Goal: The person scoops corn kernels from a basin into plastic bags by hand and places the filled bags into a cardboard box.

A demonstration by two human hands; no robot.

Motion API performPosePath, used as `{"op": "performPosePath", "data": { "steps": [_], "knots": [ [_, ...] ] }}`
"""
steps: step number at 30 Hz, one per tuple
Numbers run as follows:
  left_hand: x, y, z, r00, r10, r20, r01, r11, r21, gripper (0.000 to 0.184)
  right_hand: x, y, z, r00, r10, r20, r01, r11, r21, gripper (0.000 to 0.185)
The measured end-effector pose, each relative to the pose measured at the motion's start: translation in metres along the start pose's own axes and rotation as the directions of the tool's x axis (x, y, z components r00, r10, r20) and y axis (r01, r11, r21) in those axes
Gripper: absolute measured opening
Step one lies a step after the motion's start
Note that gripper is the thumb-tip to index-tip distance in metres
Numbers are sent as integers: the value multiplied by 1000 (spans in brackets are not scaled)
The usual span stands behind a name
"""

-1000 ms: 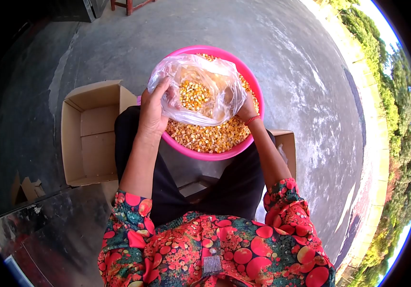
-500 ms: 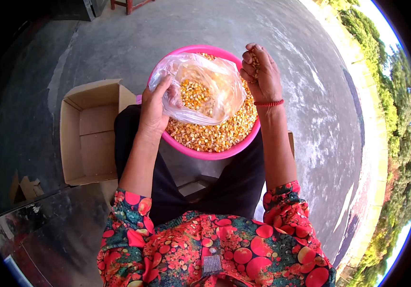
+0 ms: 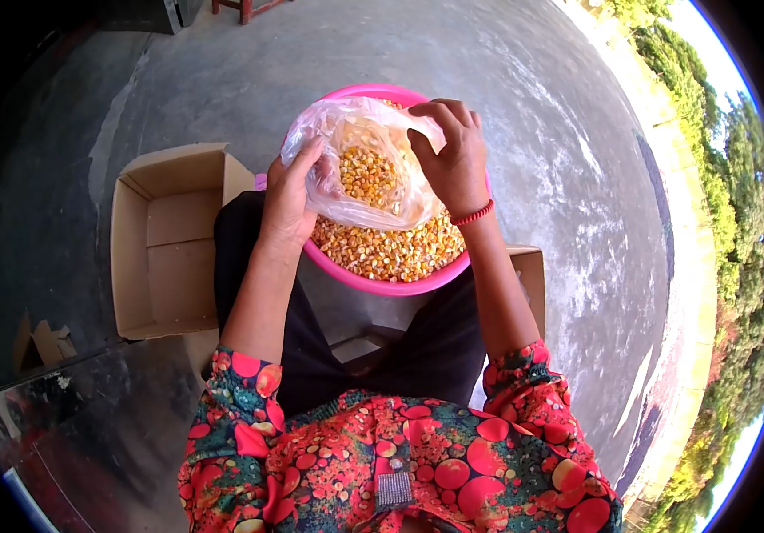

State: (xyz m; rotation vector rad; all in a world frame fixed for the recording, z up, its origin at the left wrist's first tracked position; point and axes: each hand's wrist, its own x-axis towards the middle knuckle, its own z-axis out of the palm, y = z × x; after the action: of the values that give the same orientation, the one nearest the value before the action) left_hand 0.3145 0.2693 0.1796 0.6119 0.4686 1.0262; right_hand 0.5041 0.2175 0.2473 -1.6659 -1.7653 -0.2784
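Swung inward since earlier, the bare right hand (image 3: 455, 158), thumb and fingers parted, hangs at the two-o'clock edge of the clear plastic bag (image 3: 360, 214); the bare left hand (image 3: 288, 199) grips its nine-o'clock rim, seemingly keeping it open above the round pink basin (image 3: 401, 287) of yellow corn (image 3: 389, 252).

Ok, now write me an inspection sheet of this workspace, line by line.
Surface: grey floor, with pale marks.
Job's things: pink basin of corn kernels; clear plastic bag over it, mouth open, more kernels inside.
Clutter: open cardboard box on the left; another box, partly hidden, on the right.
Hands: left hand grips the bag's side; right hand is at its right edge, thumb and fingers parted, contact unclear.
Cables: nothing seen.
Surroundings: greenery far right; red legs at the top edge.
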Motion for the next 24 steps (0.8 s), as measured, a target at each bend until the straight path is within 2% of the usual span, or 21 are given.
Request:
{"op": "performPosePath", "data": {
  "steps": [2,3,4,5,6,7,8,10,11,12,14,15,16,17,18,19,20,21,23,24],
  "knots": [
    [0,-2,-2,1000,-2,11,2,1000,-1,16,-5,13,6,996,47,-77,-53,996,-74,39],
    [1,-3,-3,1000,9,-10,-9,1000,1,16,-11,23,13,994,6,-112,-29,978,-205,44],
    [1,-4,-3,999,20,-28,-20,1000,4,16,-18,33,16,993,6,-117,-30,978,-206,44],
    [0,-3,-1,1000,21,-21,-21,1000,6,16,-24,42,18,978,170,120,-161,983,-86,39],
    [-2,0,2,999,23,-31,-22,999,27,16,-26,48,18,885,289,365,-310,951,1,34],
    [-4,2,3,999,23,-43,-21,999,49,16,-26,52,18,705,374,602,-634,713,300,24],
    [-3,5,6,999,27,-38,-25,998,51,16,-27,58,14,709,373,598,-631,714,303,24],
    [-4,9,8,995,70,-77,-65,996,60,17,-20,53,-3,704,409,581,-710,408,574,16],
    [-3,12,6,993,64,-102,-55,995,86,15,-14,53,-4,727,463,507,-662,275,698,16],
    [-1,14,5,993,63,-99,-55,995,88,15,-7,63,-10,735,451,506,-628,171,760,15],
    [5,20,5,992,111,58,-118,986,119,13,15,40,-40,768,455,451,-526,46,849,15],
    [8,26,7,982,128,141,-142,985,94,13,22,31,-53,805,416,424,-485,48,873,15],
    [8,34,16,981,133,142,-148,984,98,13,27,27,-62,839,374,395,-442,46,896,16],
    [9,42,28,978,197,72,-207,959,192,14,32,29,-67,865,321,386,-406,-4,914,17],
    [7,54,38,964,266,7,-256,923,289,15,38,17,-75,858,387,337,-384,49,922,18],
    [0,70,47,975,206,79,-221,910,351,20,42,9,-82,882,338,329,-370,63,927,18],
    [-1,78,51,975,209,79,-223,908,355,20,44,4,-87,903,289,319,-354,78,932,19],
    [0,85,54,946,295,136,-322,801,505,21,45,2,-89,904,288,317,-352,76,933,19],
    [15,92,45,868,421,265,-464,494,735,28,46,0,-91,897,342,279,-356,188,915,21],
    [17,95,46,867,422,266,-466,493,735,28,44,2,-91,898,341,277,-354,189,916,21]
  ]
}}
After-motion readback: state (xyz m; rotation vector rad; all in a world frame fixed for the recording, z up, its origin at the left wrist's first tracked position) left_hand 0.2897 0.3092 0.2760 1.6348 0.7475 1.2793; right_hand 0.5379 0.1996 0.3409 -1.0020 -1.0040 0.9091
